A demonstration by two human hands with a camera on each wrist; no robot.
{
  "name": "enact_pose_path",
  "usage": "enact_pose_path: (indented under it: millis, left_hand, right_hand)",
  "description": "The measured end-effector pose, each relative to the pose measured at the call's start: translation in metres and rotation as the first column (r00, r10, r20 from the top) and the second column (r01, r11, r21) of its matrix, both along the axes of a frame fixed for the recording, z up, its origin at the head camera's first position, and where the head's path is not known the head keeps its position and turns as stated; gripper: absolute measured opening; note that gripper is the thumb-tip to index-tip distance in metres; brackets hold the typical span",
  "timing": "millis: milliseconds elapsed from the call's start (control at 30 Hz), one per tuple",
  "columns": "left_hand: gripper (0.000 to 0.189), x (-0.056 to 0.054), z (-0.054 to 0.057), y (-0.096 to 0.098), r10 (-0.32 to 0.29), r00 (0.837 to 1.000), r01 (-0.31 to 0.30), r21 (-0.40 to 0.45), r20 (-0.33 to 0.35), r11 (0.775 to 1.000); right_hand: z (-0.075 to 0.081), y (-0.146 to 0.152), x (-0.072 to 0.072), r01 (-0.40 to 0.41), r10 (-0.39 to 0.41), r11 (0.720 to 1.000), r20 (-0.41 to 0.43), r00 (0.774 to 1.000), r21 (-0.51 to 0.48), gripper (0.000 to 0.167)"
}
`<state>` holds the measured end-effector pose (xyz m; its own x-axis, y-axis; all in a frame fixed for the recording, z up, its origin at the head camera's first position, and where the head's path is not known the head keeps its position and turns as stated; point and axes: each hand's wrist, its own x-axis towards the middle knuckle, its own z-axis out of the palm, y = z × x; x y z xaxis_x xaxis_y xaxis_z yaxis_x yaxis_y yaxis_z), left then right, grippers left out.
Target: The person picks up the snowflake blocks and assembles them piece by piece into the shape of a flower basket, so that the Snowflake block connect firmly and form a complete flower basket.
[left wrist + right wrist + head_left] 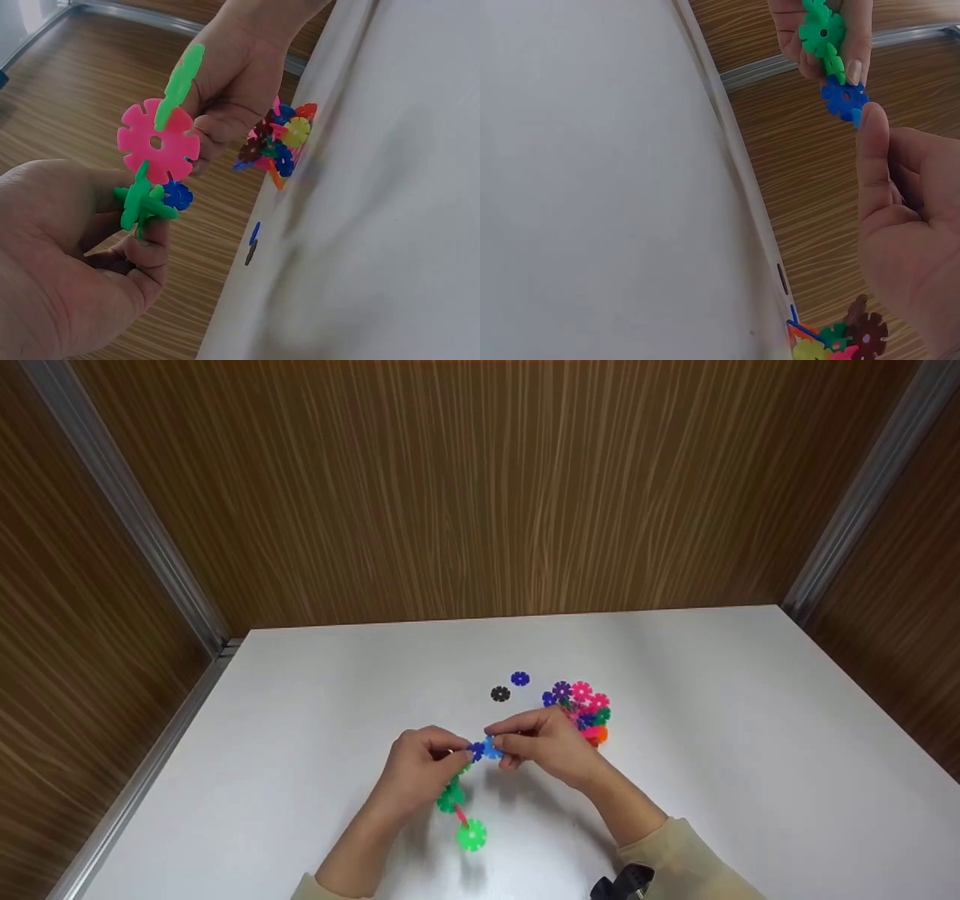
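My left hand [416, 771] pinches a chain of notched plastic discs near its upper end. The chain has a dark blue disc [837, 99] at that end, then green discs [817, 36]. A pink disc [135, 139] comes below, seen edge-on in the head view, and a light green disc [472, 835] hangs last. Between the thumb and fingers of my right hand [559, 748] is a light blue disc [491, 748]. It meets the edge of the dark blue disc, and my right thumb covers most of it in the right wrist view.
A pile of mixed-colour notched discs [581, 691] lies on the white table [337, 675], just beyond my right hand. Left of the pile lie a single blue disc [520, 679] and a black disc [500, 694]. Wood-grain panels [480, 495] enclose the table's back and sides.
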<state>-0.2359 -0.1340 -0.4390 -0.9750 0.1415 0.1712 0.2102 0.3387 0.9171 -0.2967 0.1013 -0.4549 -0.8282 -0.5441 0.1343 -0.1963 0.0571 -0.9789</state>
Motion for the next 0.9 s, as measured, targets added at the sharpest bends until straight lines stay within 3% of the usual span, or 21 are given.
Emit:
enact_pose_path:
  millis: [300, 633, 767, 900]
  left_hand:
    - [0.009, 0.0011, 0.0022, 0.0018, -0.059, 0.997, 0.057, -0.025, -0.058, 0.998]
    - [0.01, 0.0031, 0.0061, 0.0023, -0.1, 0.989, 0.103, 0.025, -0.112, 0.994]
    - [0.009, 0.0029, 0.006, 0.0004, -0.103, 0.991, 0.107, 0.041, -0.089, 0.993]
    - [0.008, 0.0014, 0.0081, -0.0022, -0.064, 0.997, 0.066, 0.064, -0.038, 0.996]
  right_hand:
    - [-0.0008, 0.0011, 0.0002, -0.031, 0.03, 1.0, 0.036, 0.999, 0.005, 0.024]
    - [-0.0016, -0.002, 0.0015, -0.067, 0.087, 0.989, 0.155, 0.984, -0.13, 0.03]
    - [0.0001, -0.0028, 0.0016, -0.073, 0.089, 0.991, 0.149, 0.985, -0.113, 0.031]
    - [0.0011, -0.0014, -0.0002, -0.059, 0.072, 0.993, 0.132, 0.989, -0.1, 0.033]
